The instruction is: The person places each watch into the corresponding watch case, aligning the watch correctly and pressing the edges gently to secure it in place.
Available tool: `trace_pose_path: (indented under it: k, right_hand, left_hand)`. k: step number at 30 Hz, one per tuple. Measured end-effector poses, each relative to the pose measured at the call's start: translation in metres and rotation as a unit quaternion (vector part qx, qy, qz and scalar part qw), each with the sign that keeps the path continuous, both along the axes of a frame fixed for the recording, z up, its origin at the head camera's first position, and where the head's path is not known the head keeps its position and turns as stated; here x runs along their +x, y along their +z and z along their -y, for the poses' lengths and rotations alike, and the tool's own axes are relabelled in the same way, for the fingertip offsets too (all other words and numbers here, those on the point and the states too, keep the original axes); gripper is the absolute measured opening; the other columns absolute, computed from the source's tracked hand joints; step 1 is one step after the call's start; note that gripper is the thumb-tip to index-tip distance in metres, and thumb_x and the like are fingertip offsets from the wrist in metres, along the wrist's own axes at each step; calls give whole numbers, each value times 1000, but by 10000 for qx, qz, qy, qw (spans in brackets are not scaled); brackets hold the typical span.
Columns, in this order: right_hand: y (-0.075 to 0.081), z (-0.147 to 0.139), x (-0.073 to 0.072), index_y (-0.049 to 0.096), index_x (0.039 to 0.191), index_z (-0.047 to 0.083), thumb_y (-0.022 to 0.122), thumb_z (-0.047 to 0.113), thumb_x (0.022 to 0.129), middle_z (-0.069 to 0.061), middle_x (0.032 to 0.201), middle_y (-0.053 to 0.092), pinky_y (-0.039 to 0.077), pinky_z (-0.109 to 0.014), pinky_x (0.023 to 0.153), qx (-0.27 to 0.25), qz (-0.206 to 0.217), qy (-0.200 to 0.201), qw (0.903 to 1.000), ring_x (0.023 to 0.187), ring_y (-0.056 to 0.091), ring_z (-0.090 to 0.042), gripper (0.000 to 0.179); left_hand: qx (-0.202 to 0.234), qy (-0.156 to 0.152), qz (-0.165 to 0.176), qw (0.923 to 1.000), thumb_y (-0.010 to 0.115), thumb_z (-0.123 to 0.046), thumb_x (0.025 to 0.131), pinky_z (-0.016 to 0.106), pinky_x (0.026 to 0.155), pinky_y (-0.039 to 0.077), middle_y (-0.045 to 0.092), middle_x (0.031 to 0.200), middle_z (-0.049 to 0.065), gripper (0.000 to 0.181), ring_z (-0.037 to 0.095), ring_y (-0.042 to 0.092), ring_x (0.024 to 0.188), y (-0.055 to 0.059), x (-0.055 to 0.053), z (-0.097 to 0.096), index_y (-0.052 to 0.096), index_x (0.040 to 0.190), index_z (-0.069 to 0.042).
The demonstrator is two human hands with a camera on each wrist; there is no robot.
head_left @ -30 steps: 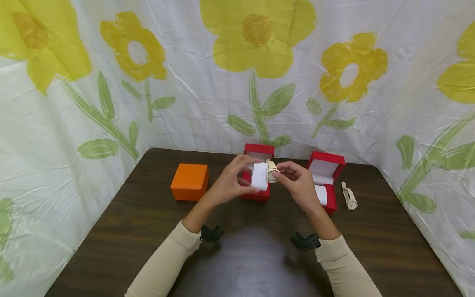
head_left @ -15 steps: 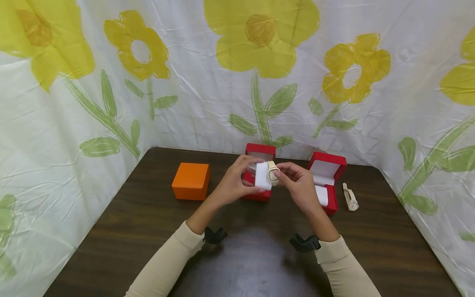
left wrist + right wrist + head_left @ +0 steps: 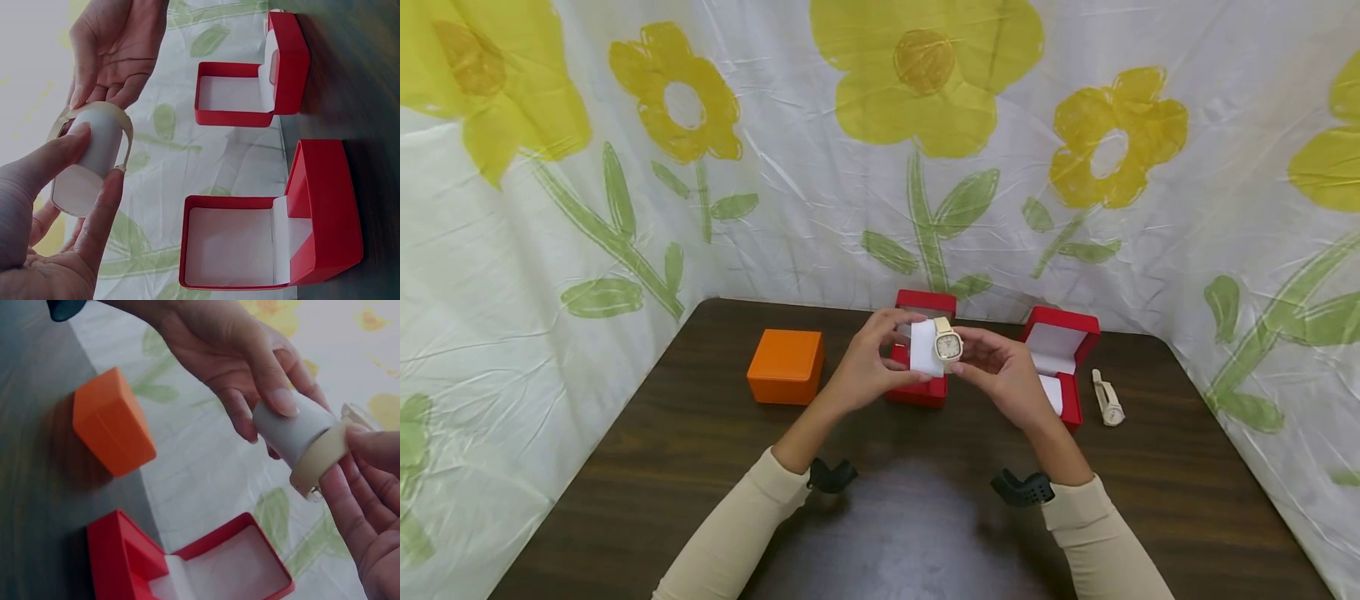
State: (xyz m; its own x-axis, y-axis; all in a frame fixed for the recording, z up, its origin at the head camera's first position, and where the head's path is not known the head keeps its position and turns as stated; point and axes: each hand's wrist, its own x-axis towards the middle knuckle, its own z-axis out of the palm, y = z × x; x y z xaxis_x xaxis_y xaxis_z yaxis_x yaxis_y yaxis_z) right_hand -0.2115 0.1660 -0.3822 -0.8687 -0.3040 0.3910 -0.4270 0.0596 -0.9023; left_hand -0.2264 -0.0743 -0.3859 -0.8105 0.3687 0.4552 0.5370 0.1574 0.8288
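Note:
Above the middle red box [image 3: 917,396], my left hand [image 3: 867,367] grips a white watch cushion [image 3: 923,350] between thumb and fingers. A wristwatch [image 3: 948,347] with a cream strap sits round the cushion's right end, its squarish dial facing the head camera. My right hand [image 3: 1006,373] pinches the watch from the right, the thumb low on it and fingers behind. In the left wrist view the strap [image 3: 103,109] loops over the cushion [image 3: 100,147]. From the right wrist view, the thumb presses beside the cream strap [image 3: 322,456] and the dial is mostly hidden.
A second open red box [image 3: 1078,325] stands to the right with a white cushion [image 3: 1051,393] in it. Beside it lies another cream wristwatch [image 3: 1108,400]. At the left is a closed orange box [image 3: 785,367]. A flowered curtain [image 3: 790,208] hangs behind the dark table [image 3: 685,433].
The watch has gone from overlapping the cushion's edge to encircling its right end, dial turned to the front. My right thumb has shifted off the dial to its lower edge. The cushion is slightly higher.

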Motion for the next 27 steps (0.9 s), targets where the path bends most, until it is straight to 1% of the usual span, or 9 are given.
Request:
trace_pose_path:
  k: [10,14,17,21,23,25,27]
  right_hand:
    - [1,6,3,66,130,3,76,3,90,-8,110,74,60,-32,84,-125,185,-209,9995,97,69,-24,42]
    - [-1,9,4,68,130,5,78,6,89,-8,110,74,60,-32,84,-184,283,-326,9989,98,69,-24,42]
    - [-3,12,5,68,129,6,78,6,89,-9,110,73,60,-32,85,-254,259,-374,9986,98,69,-25,41]
    - [-3,14,7,68,128,5,78,5,88,-10,111,73,59,-32,87,-327,146,-394,9986,98,69,-24,42]
    - [-2,14,8,68,129,5,78,3,88,-10,112,73,59,-31,87,-277,38,-382,9989,98,70,-23,43]
    - [0,14,8,68,129,5,79,1,87,-10,114,73,59,-31,87,-131,-196,-374,9990,99,70,-22,44]
    - [2,12,8,66,131,4,80,-4,84,-12,119,70,59,-34,88,11,-528,-319,9981,102,69,-24,50]
  left_hand:
    - [113,89,-117,9998,89,-5,77,32,73,62,49,132,6,67,25,64,100,2,-1,1,58,136,-16]
    - [131,94,-103,9998,89,-5,77,32,73,62,49,133,5,68,24,64,100,2,-1,2,58,136,-16]
    - [156,65,-115,9998,89,-5,77,32,73,62,49,133,3,68,24,64,100,2,-1,3,58,136,-17]
    - [143,-3,-151,9998,89,-6,77,32,73,62,49,132,3,68,24,64,101,4,-1,6,58,137,-17]
    - [125,-27,-151,9998,89,-7,78,33,74,62,49,133,3,68,24,64,102,5,0,7,58,137,-17]
    - [102,-59,-145,9998,89,-8,78,33,75,62,49,133,3,69,24,64,103,6,0,8,58,138,-18]
    - [106,-116,-133,9998,89,-8,78,33,75,62,49,133,2,69,25,63,104,7,0,9,58,138,-18]
